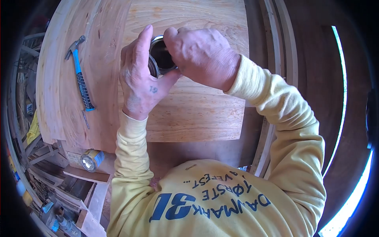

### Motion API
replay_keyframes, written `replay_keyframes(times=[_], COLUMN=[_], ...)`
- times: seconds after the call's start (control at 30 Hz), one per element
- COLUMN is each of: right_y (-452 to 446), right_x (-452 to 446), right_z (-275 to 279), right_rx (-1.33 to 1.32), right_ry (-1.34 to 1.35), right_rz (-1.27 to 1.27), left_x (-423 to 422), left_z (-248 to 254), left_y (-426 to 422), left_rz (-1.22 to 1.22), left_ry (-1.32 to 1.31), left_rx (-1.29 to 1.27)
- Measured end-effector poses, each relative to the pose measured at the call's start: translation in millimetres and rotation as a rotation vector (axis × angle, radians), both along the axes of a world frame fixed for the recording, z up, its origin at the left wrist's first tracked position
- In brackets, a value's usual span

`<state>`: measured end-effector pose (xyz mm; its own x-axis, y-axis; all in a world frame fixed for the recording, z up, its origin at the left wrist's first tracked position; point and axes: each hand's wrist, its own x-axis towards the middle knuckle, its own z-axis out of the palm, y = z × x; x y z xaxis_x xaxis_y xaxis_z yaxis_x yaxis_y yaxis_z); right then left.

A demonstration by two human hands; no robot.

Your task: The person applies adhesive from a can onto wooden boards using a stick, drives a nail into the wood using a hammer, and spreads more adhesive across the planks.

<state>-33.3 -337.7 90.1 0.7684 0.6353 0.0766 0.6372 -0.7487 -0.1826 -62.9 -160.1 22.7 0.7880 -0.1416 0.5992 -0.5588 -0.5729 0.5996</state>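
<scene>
An open round can with a dark inside stands over the pale wooden board. My left hand is curved around the can's left side, its thumb reaching along the near edge. A round rim like a lid shows between this hand and the can. At the can's right side, my right hand is closed against the rim with its knuckles up. What its fingers hold, if anything, is hidden.
A blue-handled hammer and a thin metal tool lie on the boards at the left. Another can lies below them. Wood scraps fill the lower left. Long timber strips run along the right side.
</scene>
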Motion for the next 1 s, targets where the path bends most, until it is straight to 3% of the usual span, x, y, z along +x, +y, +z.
replay_keyframes(times=[0.17,0.27,0.3,0.43,0.57,0.67,0.77,0.87,1.0], right_y=[-1.6,-8.5,-7.2,6.1,24.0,30.2,38.9,45.9,47.6], right_x=[-4.6,-3.9,-3.4,9.5,17.4,26.3,25.1,27.6,29.0], right_z=[0.8,8.8,15.1,17.7,10.5,19.8,34.7,16.3,9.9], right_rx=[0.071,-0.029,-0.107,0.048,0.09,0.005,-0.062,-0.127,-0.09], right_ry=[0.02,0.052,-0.012,-0.291,0.043,0.073,0.057,-0.103,-0.006], right_rz=[0.01,-0.032,-0.058,0.069,0.08,0.21,0.186,0.243,0.248], left_x=[0.5,3.3,5.1,5.4,9.5,8.0,4.3,3.4,6.5], left_z=[-5.2,-16.6,-19.3,-19.8,-20.0,-22.8,-22.5,-18.8,-27.2], left_y=[10.8,19.3,22.6,28.9,41.0,47.0,46.8,47.2,52.1], left_rz=[0.007,-0.012,-0.032,-0.071,-0.077,-0.047,-0.025,-0.038,-0.072], left_ry=[0.045,0.125,0.128,0.223,0.267,0.281,0.299,0.324,0.304], left_rx=[-0.094,-0.232,-0.262,-0.366,-0.374,-0.342,-0.332,-0.354,-0.37])
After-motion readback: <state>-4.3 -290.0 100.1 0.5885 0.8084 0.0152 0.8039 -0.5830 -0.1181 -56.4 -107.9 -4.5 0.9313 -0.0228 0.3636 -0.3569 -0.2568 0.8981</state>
